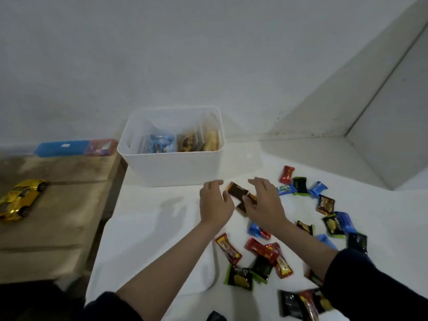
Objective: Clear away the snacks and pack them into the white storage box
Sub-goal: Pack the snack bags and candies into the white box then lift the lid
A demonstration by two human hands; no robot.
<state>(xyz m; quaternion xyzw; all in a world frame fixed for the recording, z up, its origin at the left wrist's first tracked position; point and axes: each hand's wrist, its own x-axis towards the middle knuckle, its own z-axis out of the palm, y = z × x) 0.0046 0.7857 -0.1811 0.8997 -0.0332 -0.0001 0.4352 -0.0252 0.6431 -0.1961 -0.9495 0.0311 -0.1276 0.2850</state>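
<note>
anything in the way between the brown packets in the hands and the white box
Nothing visible does. The left hand and right hand hold the brown snack packets just in front of the white storage box, whose top is open; only its near wall stands between, to be lifted over.

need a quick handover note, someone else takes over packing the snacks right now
Left hand and right hand: both close around a small cluster of brown snack packets on the white table, just in front of the white storage box; the grip is not clear.
Done: the box already holds a few bagged snacks.
Left: the brown packets plus many loose red, blue, green and black packets scattered on the table to the right of and nearer than the hands.
Ignore the yellow toy car on the wooden surface to the left.
</note>
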